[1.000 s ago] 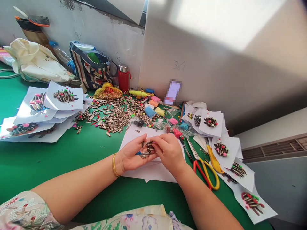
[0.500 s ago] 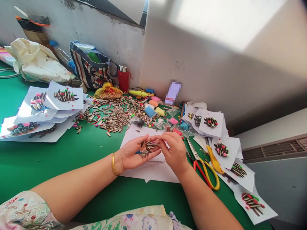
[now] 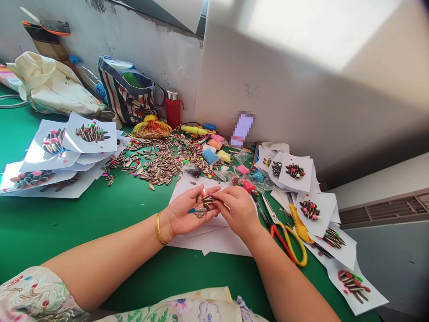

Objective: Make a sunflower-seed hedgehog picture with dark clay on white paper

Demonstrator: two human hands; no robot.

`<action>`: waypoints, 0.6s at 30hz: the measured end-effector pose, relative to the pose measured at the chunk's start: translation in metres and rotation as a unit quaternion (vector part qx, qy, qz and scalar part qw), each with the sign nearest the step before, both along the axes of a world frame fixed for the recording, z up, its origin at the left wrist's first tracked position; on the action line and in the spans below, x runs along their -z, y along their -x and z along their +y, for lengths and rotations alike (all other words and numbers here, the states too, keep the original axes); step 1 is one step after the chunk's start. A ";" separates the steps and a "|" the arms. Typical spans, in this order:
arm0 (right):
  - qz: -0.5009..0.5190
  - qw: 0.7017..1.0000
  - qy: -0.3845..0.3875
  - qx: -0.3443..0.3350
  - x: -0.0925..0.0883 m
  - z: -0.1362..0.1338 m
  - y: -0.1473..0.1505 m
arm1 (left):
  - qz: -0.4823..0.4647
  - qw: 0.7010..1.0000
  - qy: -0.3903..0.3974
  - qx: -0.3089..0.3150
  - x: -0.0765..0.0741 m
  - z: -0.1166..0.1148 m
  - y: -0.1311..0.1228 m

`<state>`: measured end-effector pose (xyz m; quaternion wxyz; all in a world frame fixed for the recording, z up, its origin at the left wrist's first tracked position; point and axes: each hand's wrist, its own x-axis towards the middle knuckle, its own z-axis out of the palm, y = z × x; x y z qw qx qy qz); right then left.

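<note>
My left hand (image 3: pixel 182 217), palm up, cradles a clay piece stuck with striped sunflower seeds (image 3: pixel 205 205); a bit of blue shows beneath them. From the right, my right hand (image 3: pixel 239 212) pinches at the piece's right end, its thumb and forefinger closed on a seed there. A tiny pink spot shows near those fingertips. Both hands are above white paper sheets (image 3: pixel 214 243) on the green table (image 3: pixel 134 228). Beyond them spreads a heap of loose seeds (image 3: pixel 164 163).
Scissors (image 3: pixel 284 232) and a yellow cutter (image 3: pixel 300 223) lie at the right. Papers with seed figures (image 3: pixel 301 172) are stacked right and left (image 3: pixel 70 156). Coloured clay packets (image 3: pixel 210 155), a red flask (image 3: pixel 173 109), bags (image 3: pixel 127 96) and a phone (image 3: pixel 241 129) stand behind.
My right hand has lowered and moved slightly left, its fingers closer to the seeds. My left hand has barely moved.
</note>
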<state>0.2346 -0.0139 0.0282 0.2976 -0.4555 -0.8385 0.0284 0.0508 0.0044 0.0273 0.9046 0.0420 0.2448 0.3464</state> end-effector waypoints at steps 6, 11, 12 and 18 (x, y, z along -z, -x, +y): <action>-0.048 0.999 -0.013 0.013 0.001 0.001 0.000 | -0.009 1.000 0.006 -0.005 0.001 0.000 -0.001; 0.023 1.000 0.010 0.019 -0.004 0.000 -0.001 | -0.003 1.000 0.003 0.003 -0.002 0.001 0.000; 0.056 0.998 0.017 0.023 -0.006 0.000 -0.003 | -0.003 1.000 0.001 0.001 -0.003 0.002 0.001; 0.106 0.983 0.127 0.083 -0.010 0.007 -0.024 | 0.013 0.997 0.002 -0.074 -0.004 0.016 0.010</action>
